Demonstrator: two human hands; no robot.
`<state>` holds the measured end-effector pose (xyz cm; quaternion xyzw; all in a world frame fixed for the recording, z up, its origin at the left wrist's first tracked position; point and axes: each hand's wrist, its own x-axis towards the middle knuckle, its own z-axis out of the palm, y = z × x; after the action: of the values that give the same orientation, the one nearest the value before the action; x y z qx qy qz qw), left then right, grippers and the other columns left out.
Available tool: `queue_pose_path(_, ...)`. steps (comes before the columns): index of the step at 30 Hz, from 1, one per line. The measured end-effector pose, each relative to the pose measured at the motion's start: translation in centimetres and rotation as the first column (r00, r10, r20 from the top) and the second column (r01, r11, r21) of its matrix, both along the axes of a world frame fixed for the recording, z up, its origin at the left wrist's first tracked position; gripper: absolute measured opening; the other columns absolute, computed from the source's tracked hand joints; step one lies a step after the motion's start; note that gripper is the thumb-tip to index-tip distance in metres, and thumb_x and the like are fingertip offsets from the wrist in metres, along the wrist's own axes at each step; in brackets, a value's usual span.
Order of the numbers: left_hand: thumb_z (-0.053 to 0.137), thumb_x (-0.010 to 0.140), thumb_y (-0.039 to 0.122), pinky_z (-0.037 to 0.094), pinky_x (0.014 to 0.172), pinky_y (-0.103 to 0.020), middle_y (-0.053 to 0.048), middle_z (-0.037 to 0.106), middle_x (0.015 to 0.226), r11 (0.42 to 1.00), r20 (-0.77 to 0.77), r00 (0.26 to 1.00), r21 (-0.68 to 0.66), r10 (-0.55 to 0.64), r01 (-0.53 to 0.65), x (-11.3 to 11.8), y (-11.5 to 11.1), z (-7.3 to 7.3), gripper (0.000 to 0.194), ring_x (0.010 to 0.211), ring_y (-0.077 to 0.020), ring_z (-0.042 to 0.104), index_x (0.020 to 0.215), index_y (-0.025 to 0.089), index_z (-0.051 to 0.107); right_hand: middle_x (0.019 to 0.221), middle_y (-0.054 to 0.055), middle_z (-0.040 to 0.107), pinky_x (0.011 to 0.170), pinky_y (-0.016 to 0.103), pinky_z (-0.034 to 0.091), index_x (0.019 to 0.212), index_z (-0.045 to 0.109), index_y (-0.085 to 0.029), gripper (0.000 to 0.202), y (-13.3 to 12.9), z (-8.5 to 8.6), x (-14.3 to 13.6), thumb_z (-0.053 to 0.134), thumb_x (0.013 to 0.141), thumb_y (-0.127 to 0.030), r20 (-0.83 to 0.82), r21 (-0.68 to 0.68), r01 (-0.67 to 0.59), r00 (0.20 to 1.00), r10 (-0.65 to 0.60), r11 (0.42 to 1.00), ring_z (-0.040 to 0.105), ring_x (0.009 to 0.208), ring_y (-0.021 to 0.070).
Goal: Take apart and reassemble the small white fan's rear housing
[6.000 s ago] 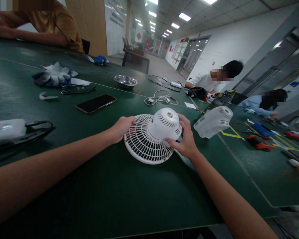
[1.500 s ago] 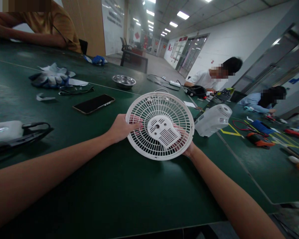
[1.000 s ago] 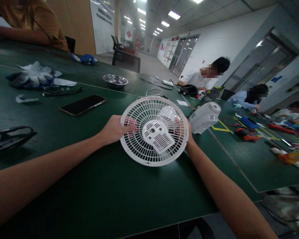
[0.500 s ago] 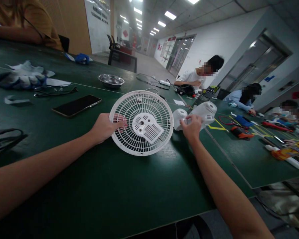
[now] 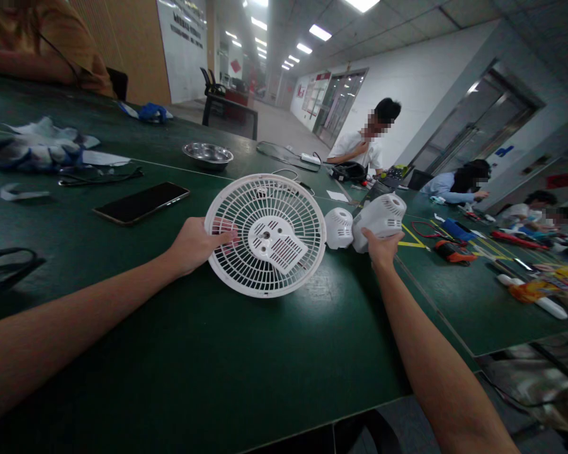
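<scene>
Left hand (image 5: 189, 244) pinches the grille (image 5: 277, 244); right hand (image 5: 382, 249) clasps the larger housing (image 5: 381, 214).

tilted wht grille (image 5: 271, 242) nr sm. housing (image 5: 339, 229)

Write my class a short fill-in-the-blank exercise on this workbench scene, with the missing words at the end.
1. The left hand has its ____ in front of the white grille, its other fingers behind.
2. The right hand touches one of ____ white vented housings.
3. The phone lies on the dark ____ tabletop.
Missing words: thumb; two; green.

Black phone (image 5: 142, 203) near metal bowl (image 5: 208, 157)
</scene>
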<state>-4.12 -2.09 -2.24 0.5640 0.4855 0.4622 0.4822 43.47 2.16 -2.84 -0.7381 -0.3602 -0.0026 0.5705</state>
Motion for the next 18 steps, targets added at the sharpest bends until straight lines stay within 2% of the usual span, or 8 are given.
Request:
queue_pose_path(8, 0.085, 0.079, 0.028, 0.065, 0.073, -0.040, -0.008, 0.081, 0.089, 1.000, 0.004, 1.000, -0.024, 0.018, -0.018, 0.0, 0.0, 0.2, 0.021, 0.080, -0.0258, 0.077, 0.096, 0.019, 0.077, 0.117, 0.014, 0.070, 0.106, 0.054, 0.048, 0.112, 0.044, -0.024, 0.086, -0.2, 1.1, 0.2, 0.094, 0.046, -0.049, 0.052, -0.055, 0.066, 0.997, -0.063, 0.996, 0.067, 0.115, 0.0388)
queue_pose_path(12, 0.085, 0.080, 0.028, 0.065, 0.074, -0.040, -0.008, 0.081, 0.092, 1.000, 0.016, 1.000, -0.021, 0.009, -0.008, 0.0, 0.1, 0.1, 0.021, 0.082, -0.0257, 0.078, 0.097, 0.019, 0.077, 0.121, 0.017, 0.069, 0.107, 0.056, 0.048, 0.113, 0.045, -0.023, 0.086, -0.3, 1.5, -0.4, 0.093, 0.048, -0.049, 0.064, -0.047, 0.085, 0.995, -0.082, 0.995, 0.066, 0.118, 0.0399)
queue_pose_path(14, 0.084, 0.081, 0.027, 0.065, 0.074, -0.039, -0.008, 0.081, 0.091, 1.000, 0.013, 1.000, -0.012, 0.007, -0.007, 0.0, 0.1, 0.1, 0.020, 0.082, -0.0254, 0.078, 0.098, 0.019, 0.077, 0.121, 0.019, 0.070, 0.107, 0.056, 0.048, 0.114, 0.045, -0.021, 0.084, -0.4, 2.0, -0.9, 0.093, 0.050, -0.048, 0.074, 0.013, 0.128, 0.989, -0.128, 0.992, 0.067, 0.118, 0.0399)
queue_pose_path(16, 0.083, 0.081, 0.027, 0.065, 0.074, -0.039, -0.008, 0.081, 0.091, 1.000, 0.016, 1.000, -0.010, 0.007, -0.007, 0.1, 0.1, 0.1, 0.020, 0.082, -0.0253, 0.078, 0.098, 0.019, 0.077, 0.121, 0.020, 0.070, 0.106, 0.054, 0.050, 0.115, 0.045, -0.020, 0.081, -0.5, 2.7, -1.7, 0.092, 0.054, -0.046, 0.091, 0.129, 0.144, 0.983, -0.156, 0.981, 0.068, 0.118, 0.0386)
queue_pose_path(18, 0.083, 0.081, 0.026, 0.064, 0.074, -0.040, -0.008, 0.081, 0.091, 1.000, 0.020, 1.000, -0.012, 0.007, -0.007, 0.1, 0.0, 0.2, 0.018, 0.082, -0.0254, 0.078, 0.097, 0.019, 0.077, 0.125, 0.020, 0.069, 0.104, 0.049, 0.054, 0.117, 0.043, -0.020, 0.080, -0.6, 3.6, -2.7, 0.089, 0.057, -0.045, 0.110, 0.276, 0.093, 0.986, -0.128, 0.957, 0.069, 0.118, 0.0352)
